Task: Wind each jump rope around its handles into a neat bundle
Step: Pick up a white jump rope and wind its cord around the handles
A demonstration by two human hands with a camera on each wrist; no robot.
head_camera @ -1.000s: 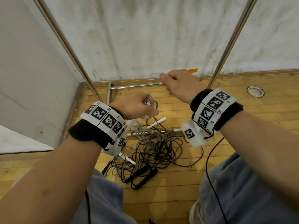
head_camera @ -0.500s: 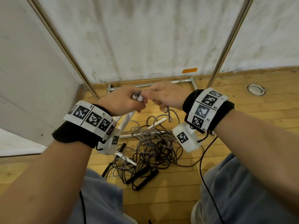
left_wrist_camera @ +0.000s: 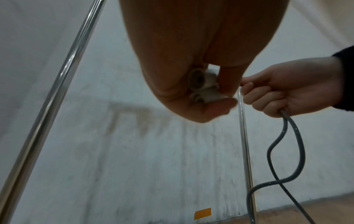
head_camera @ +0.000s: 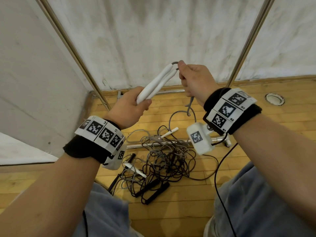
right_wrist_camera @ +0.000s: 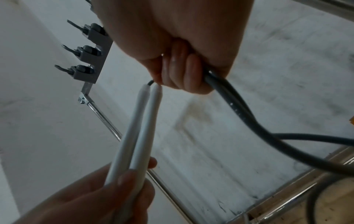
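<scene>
My left hand (head_camera: 131,106) grips two white handles (head_camera: 157,82) side by side, their tips pointing up and right. In the left wrist view only the handles' butt ends (left_wrist_camera: 203,84) show inside the left hand (left_wrist_camera: 191,84). My right hand (head_camera: 193,81) holds the grey rope (head_camera: 189,108) close to the handle tips, both strands passing through the fist. The right wrist view shows the right hand (right_wrist_camera: 182,72) curled round the doubled grey rope (right_wrist_camera: 235,106) just above the white handles (right_wrist_camera: 138,130). The rope hangs down in a loop toward the floor pile.
A tangle of grey and black ropes (head_camera: 164,158) lies on the wooden floor between my knees, with black handles (head_camera: 153,190) and loose white handles (head_camera: 169,132) in it. Slanted metal poles (head_camera: 73,53) and a white wall stand behind. A floor bar (head_camera: 153,144) crosses under the pile.
Both hands rose. The white handles, held low and pointing down before, now point up and right, and my right hand has slid along the grey rope by the handle tips.
</scene>
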